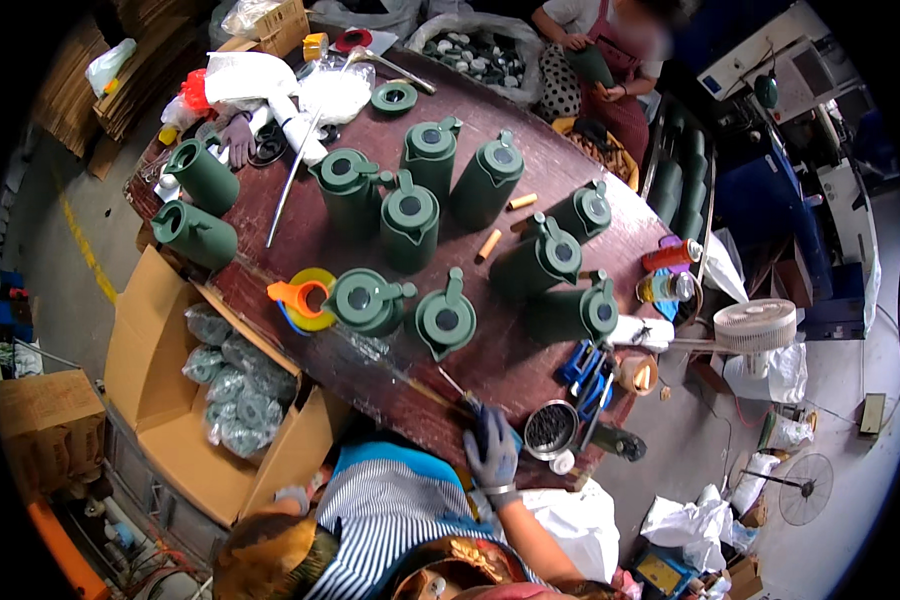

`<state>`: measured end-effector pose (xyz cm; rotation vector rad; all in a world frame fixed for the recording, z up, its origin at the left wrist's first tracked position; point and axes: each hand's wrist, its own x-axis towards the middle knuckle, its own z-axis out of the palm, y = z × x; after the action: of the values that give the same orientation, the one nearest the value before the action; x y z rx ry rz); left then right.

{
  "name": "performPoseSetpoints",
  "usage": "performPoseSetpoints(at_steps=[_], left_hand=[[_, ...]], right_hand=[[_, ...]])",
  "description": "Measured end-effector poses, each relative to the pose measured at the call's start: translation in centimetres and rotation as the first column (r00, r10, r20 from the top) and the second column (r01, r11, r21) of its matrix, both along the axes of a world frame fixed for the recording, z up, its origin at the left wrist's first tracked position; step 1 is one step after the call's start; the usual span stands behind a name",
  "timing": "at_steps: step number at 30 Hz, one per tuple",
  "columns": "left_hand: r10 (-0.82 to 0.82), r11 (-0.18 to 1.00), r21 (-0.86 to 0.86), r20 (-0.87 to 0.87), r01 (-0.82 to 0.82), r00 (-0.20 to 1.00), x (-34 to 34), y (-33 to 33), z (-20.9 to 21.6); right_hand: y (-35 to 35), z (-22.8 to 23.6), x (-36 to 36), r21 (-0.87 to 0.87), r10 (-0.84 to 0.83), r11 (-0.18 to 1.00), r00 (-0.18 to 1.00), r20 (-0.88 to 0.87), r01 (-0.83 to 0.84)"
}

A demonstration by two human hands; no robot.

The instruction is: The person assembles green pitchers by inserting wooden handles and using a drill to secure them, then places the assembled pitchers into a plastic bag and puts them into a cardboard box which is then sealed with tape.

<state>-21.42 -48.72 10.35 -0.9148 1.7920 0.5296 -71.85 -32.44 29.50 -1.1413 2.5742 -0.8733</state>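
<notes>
Head view: the right hand [492,450] is sitting at the near edge of the surface [550,165], gloved, and it looks like it's gripping a thin-shafted tool [451,381], though the handle is hiding under the fingers. The left hand [292,497] is resting low beside the cardboard box [160,335], mostly covered, so I can't tell whether it's holding anything.

If I were doing this, I'd be keeping the tip pointing away from the nearest lidded jug [443,320], which is standing just beyond it, inward from the near edge. I'd also be keeping the shaft straight before putting weight on it, and steadying whatever the tip is meeting with the other hand.

As for containers, a steel bowl [541,455] is holding loads of small dark pieces [548,424] by the near right corner, handy to the right hand. The box is sitting off the near edge, holding plastic-wrapped parts [240,405]. Two lidless jugs [210,180] are standing open by the left corner. Past the far edge, a plastic sack [532,52] is bulging with black, white and green bits [470,55].
</notes>
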Motion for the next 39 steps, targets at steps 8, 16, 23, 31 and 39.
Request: performPoseSetpoints(at_steps=[8,16,23,31,39], left_hand=[[0.027,0.994,-0.106,-0.107,-0.038,0.994,-4.2,-0.4,-10.3],[0.056,0.977,-0.185,-0.273,-0.110,0.960,-9.6,-3.1,-17.4],[0.053,0.973,-0.194,-0.327,-0.122,0.944,-11.8,-3.8,-20.3],[0.040,0.973,-0.198,-0.361,-0.118,0.932,-13.3,-4.9,-22.1],[-0.016,0.970,-0.229,-0.404,-0.085,0.915,-15.5,-6.9,-23.3]], right_hand=[[-1.7,-11.2,3.1,-0.020,0.222,0.975,0.974,-0.052,-0.223],[-2.5,-20.0,5.5,0.052,0.286,0.957,0.958,0.019,-0.287],[-1.3,-25.0,8.1,-0.343,0.151,0.938,0.950,0.272,-0.050],[-2.0,-21.2,5.1,0.003,0.389,0.920,0.915,-0.109,-0.391],[-1.5,-20.7,5.5,-0.205,0.257,0.955,0.946,0.197,-0.217]])
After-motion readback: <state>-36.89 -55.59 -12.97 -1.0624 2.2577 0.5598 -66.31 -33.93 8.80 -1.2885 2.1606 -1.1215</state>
